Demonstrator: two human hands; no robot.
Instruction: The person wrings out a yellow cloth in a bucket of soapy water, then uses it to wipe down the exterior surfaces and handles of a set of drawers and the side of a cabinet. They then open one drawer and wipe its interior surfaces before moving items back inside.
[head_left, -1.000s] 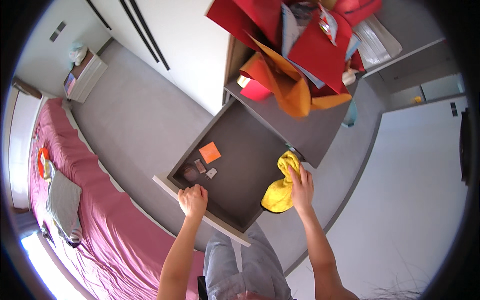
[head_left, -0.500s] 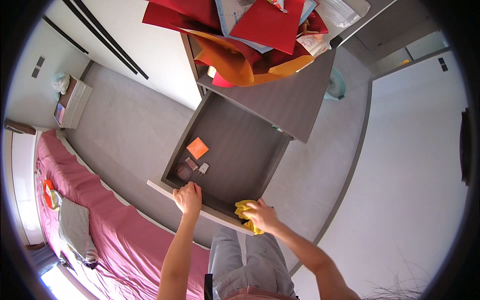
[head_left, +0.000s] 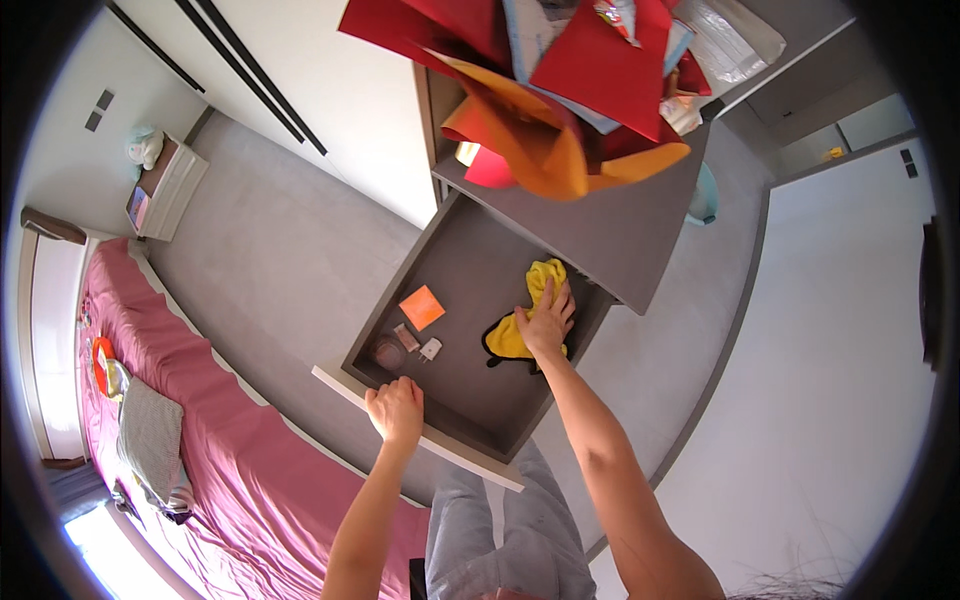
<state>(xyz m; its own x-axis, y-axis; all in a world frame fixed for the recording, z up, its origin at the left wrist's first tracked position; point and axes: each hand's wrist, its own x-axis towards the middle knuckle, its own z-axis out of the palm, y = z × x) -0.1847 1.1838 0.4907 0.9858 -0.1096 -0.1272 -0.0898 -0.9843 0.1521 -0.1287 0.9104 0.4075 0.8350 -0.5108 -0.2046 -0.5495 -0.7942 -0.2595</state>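
An open drawer (head_left: 470, 270) juts out from a dark grey-brown cabinet. My left hand (head_left: 396, 410) is closed over the top edge of its pale front panel (head_left: 455, 447), fingers curled to the inner side. Toward the right rear of the drawer, my right hand (head_left: 548, 318) presses a yellow cloth (head_left: 508, 340) with dark edging onto the bottom, its fingers over the bunched fabric. On the drawer's left lie an orange square (head_left: 422, 307), a small pinkish box (head_left: 407, 337), a white plug adapter (head_left: 430, 350) and a round clear container (head_left: 389, 351).
Red and orange paper bags (head_left: 560, 150) crowd the cabinet top (head_left: 630, 240) and overhang the drawer's rear. A pink-covered bed (head_left: 230, 430) is at left, a small white bedside cabinet (head_left: 178, 195) beyond it. Behind the cabinet's right side stands a light-blue basin (head_left: 706, 195).
My right hand has moved the yellow cloth from the drawer's front right corner to its right rear, where the cloth is more spread out. My left hand keeps its hold on the front panel.
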